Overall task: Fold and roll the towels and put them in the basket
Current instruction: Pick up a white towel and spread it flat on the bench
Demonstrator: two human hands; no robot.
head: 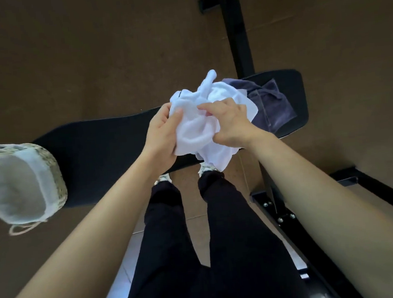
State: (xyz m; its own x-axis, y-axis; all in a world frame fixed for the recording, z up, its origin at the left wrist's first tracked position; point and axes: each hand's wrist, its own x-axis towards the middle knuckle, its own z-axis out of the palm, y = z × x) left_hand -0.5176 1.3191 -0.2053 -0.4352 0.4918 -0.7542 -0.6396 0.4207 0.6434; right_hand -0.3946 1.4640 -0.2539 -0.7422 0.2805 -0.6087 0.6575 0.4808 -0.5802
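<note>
A crumpled towel (pixel 195 123) is clutched by the left grip (pixel 163 132) and right grip (pixel 230 125), fingers curled into it, above the worktop (pixel 96 142). Soft, light and limp, it is best taken by two corners. The basket (pixel 51 165) is seen well left.

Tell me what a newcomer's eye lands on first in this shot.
The crumpled white towel stands out most, bunched at the centre between the left hand and the right hand, which both grip it above the black bench. Next comes the lined wicker basket at the bench's left end, with no towel showing inside. A dark blue towel lies rumpled on the bench's right end.
</note>
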